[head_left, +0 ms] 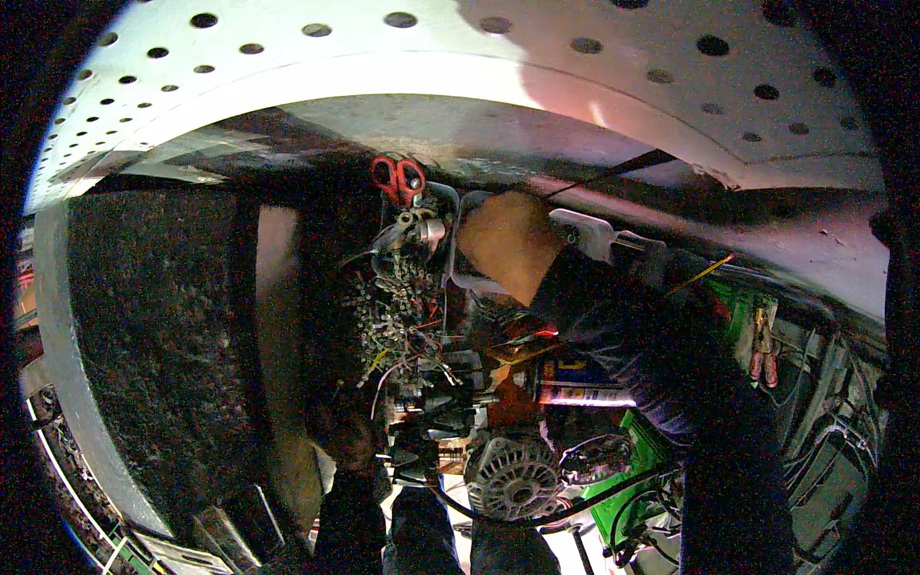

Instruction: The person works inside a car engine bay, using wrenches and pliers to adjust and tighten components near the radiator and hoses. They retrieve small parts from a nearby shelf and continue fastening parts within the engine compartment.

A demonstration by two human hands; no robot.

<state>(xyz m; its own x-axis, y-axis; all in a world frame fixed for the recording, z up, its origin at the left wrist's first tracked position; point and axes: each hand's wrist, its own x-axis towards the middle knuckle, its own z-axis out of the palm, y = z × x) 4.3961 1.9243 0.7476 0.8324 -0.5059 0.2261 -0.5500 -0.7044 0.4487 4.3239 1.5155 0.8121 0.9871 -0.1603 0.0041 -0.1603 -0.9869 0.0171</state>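
My right hand (511, 244) reaches over the grey plastic bins (586, 233) at the back of the bench; its fingers are hidden from view. Low at centre left, my left hand (351, 436) lies in deep shadow beside dark metal parts (431, 417), and its fingers cannot be made out. Between the hands spreads a heap of small metal pieces and wires (398, 321). Red-handled scissors (398, 179) stand in a bin left of my right hand, with a silvery metal part (426, 230) just in front. Closer to me sits a round, slotted alternator housing (515, 479).
A can (583, 383) lies under my right forearm. A green case (623, 484) stands right of the housing, with a black cable (575, 513) curving past. White perforated panel (402, 53) overhangs the back. Pliers (764, 355) and tangled wires (839, 431) are at right.
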